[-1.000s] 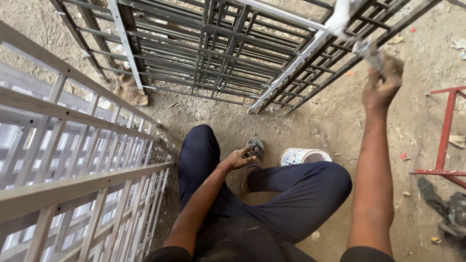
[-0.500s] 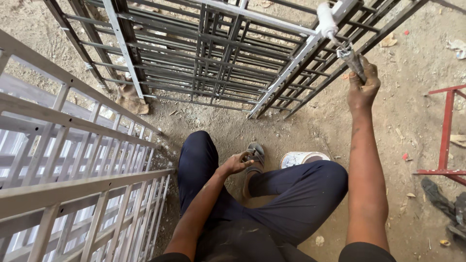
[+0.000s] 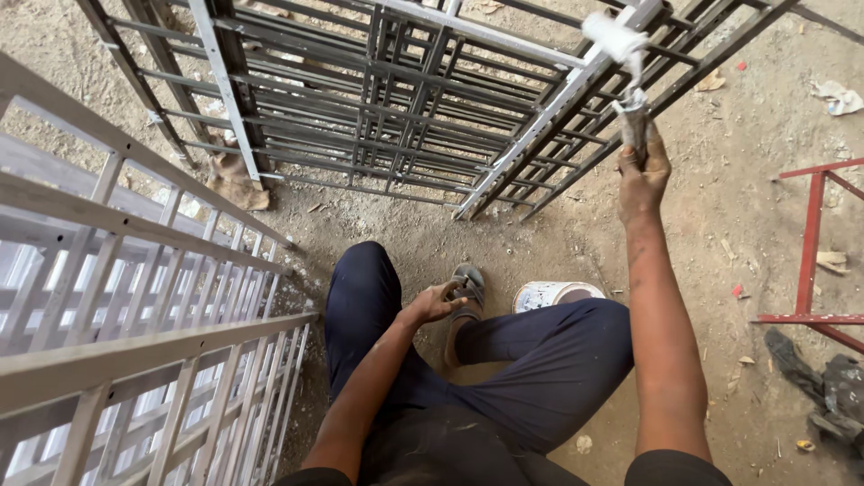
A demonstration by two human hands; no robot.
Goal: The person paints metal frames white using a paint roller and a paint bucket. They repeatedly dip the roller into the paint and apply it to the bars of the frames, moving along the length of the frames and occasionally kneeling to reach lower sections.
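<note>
Right hand (image 3: pixel 643 171) stretched out, fist wrapped around the handle of a paint brush (image 3: pixel 625 67), white bristles up against the dark metal grille (image 3: pixel 405 99) leaning ahead. Left hand (image 3: pixel 436 302) loosely curled, resting on a sandalled foot (image 3: pixel 467 290). Grey-painted grille (image 3: pixel 117 315) along the left, red metal frame (image 3: pixel 814 252) off right, small paint tin (image 3: pixel 551 294) just behind the knee on the dirt floor (image 3: pixel 720 234).

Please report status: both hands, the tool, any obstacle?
Right hand grips paint roller at metal grille. Left hand rests on sandal. Paint can behind knee.
</note>
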